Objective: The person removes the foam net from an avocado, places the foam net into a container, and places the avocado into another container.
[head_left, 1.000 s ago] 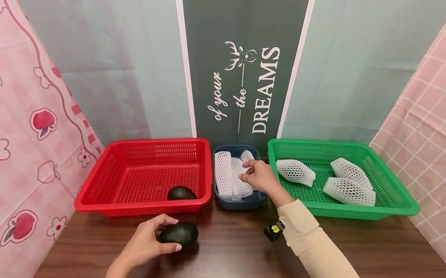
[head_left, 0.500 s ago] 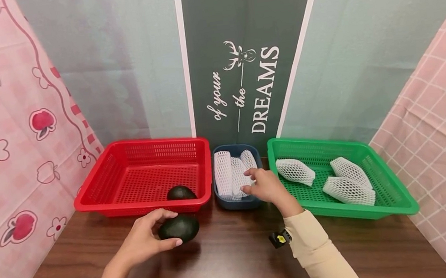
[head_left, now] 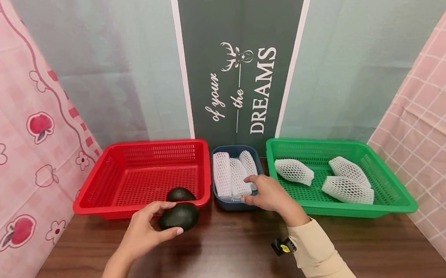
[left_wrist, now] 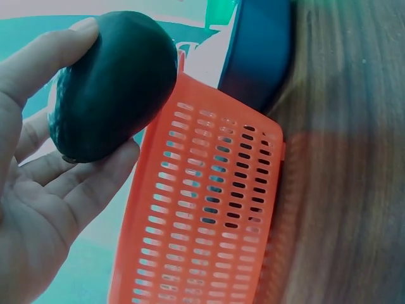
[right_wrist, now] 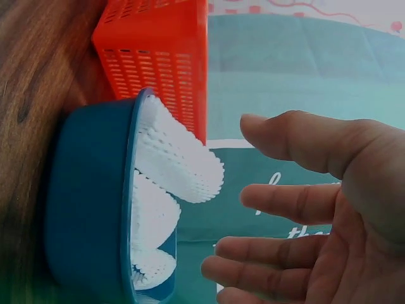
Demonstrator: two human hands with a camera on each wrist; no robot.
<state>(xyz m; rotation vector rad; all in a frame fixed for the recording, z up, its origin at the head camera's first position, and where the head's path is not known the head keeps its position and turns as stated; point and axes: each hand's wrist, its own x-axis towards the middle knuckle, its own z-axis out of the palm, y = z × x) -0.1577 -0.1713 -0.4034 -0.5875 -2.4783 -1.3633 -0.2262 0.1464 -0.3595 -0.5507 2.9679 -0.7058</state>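
My left hand [head_left: 144, 228] holds a dark green avocado [head_left: 179, 217] between thumb and fingers, at the front rim of the red basket [head_left: 103, 210]. The left wrist view has the avocado [left_wrist: 117, 85] lifted beside the basket's slotted wall. Another avocado [head_left: 180, 194] lies inside that basket, partly hidden by the rim. Over the blue bin [head_left: 236, 205] hovers my right hand [head_left: 268, 193], fingers spread and apart from the white foam net sleeves [head_left: 223, 173] in it. The right wrist view shows this hand [right_wrist: 316, 209] holding nothing.
To the right stands a green basket [head_left: 339, 213] with several white net-wrapped pieces [head_left: 347, 190] in it. All containers rest on a brown wooden table [head_left: 228, 257]. A printed curtain [head_left: 217, 16] hangs right behind them, with pink cloth on both sides.
My left hand has raised the avocado from near the tabletop up toward the red basket's rim. My right hand has shifted slightly down and right over the blue bin.
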